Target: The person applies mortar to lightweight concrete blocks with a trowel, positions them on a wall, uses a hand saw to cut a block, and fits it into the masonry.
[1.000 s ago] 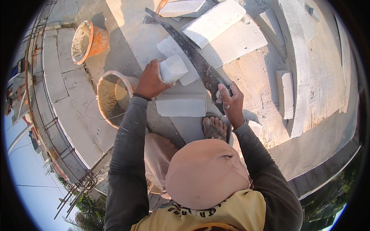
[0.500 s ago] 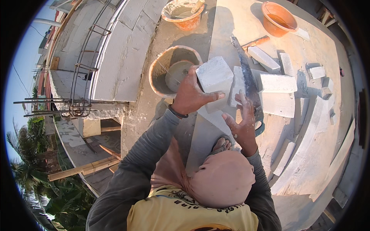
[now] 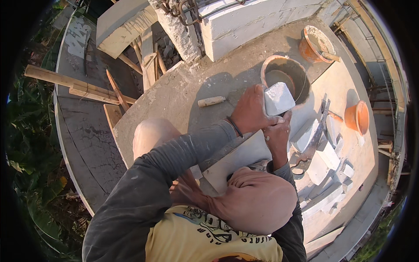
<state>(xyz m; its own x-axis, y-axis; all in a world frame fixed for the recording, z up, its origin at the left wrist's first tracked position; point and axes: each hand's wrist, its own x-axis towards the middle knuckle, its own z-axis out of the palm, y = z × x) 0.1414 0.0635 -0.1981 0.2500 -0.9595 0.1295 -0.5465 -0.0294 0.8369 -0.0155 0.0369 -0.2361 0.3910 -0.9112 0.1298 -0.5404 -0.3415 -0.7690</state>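
Note:
A small white aerated-concrete block (image 3: pixel 279 98) is held up in front of me, in the air beside a mortar-stained bucket (image 3: pixel 267 70). My left hand (image 3: pixel 252 109) is closed around its left side and lower edge, a dark band at the wrist. Just beneath, my right hand (image 3: pixel 278 136) meets the left one with its fingers bent up against the block's underside, partly hidden. A pale flat slab (image 3: pixel 240 161) lies between my legs, below my hands. To the right, a handsaw (image 3: pixel 320 129) rests among cut white blocks (image 3: pixel 324 162).
An orange bucket (image 3: pixel 305 52) with a wooden handle sticking out stands at the far right; another orange bucket (image 3: pixel 357 118) is nearer. A pale cylindrical piece (image 3: pixel 211 101) lies on the concrete. Timber planks (image 3: pixel 83 89) jut out over the left edge. A white block wall (image 3: pixel 262 19) runs behind.
My view has swung left, so the buckets and saw now appear further right. The right hand, open and apart before, has come up against the block beside the left hand.

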